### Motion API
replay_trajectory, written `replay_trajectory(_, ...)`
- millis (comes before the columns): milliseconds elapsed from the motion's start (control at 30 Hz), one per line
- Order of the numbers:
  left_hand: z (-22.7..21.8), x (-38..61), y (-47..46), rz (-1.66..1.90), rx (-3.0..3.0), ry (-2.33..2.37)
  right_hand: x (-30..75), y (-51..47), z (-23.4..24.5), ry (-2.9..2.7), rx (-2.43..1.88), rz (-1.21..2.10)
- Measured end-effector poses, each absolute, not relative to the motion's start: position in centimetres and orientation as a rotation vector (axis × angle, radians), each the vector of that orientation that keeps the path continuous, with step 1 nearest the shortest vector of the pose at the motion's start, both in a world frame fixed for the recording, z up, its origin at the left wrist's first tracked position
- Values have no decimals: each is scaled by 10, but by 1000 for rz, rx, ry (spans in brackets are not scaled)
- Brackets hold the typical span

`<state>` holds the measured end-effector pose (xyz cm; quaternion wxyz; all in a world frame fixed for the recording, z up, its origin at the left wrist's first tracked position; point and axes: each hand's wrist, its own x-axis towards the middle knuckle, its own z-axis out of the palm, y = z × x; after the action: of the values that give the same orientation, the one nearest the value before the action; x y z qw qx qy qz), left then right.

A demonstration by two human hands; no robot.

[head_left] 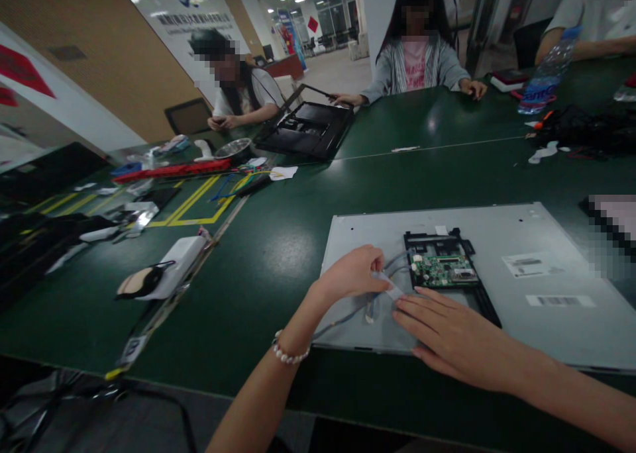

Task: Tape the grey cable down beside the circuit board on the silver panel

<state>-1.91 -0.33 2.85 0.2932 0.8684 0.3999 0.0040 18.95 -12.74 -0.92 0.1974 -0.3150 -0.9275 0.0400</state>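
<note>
A flat grey display panel (368, 231) lies back side up on the table in front of me. Mounted in a black plastic frame (489, 304) on it is a green circuit board (444, 271), with grey cables (342, 322) running off to the left. My left hand (350, 273) pinches one end of a whitish, translucent strip of tape (395, 292) over the cables. My right hand (454, 334) lies flat on the panel below the board, fingers stretched out, with its fingertips at the tape's other end.
On the green table (278, 254) a white box (179, 261) lies to the left. Further back are a black monitor housing (311, 132), a red strip (173, 170) and loose wires. A water bottle (546, 75) and black cables (591, 128) are at right. Several people sit across the table.
</note>
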Motion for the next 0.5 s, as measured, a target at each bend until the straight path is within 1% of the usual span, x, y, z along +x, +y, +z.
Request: replay_trajectory(500, 20, -28, 5, 56, 2068, 1057, 194, -133, -7, -2634, -903, 117)
